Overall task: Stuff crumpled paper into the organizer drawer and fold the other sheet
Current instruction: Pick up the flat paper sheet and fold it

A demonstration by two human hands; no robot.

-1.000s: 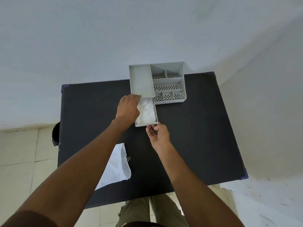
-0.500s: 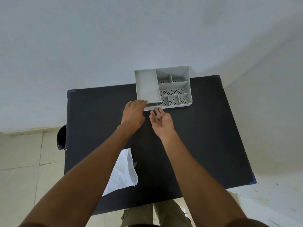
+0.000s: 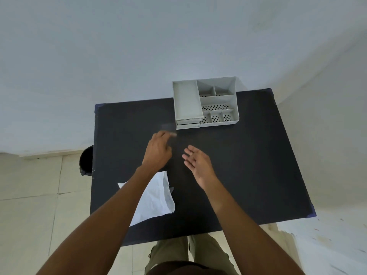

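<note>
A grey desk organizer (image 3: 218, 102) stands at the far edge of the black table (image 3: 248, 165). Its drawer (image 3: 188, 125) at the front left is pushed in, and the crumpled paper is hidden inside. A wrinkled white sheet (image 3: 156, 197) lies flat near the table's front left, partly under my left forearm. My left hand (image 3: 158, 149) hovers in front of the drawer, fingers loosely curled and blurred, holding nothing. My right hand (image 3: 196, 163) is beside it, palm turned inward, fingers spread, empty. Both hands are apart from the organizer.
A black bin (image 3: 86, 160) stands on the tiled floor just left of the table. White walls rise behind the table and to the right. My legs (image 3: 178, 253) show below the table's near edge.
The drawer with the crumpled paper went from pulled out to pushed shut. Both hands have since drawn back from the organizer toward me, and the right hand has opened.
</note>
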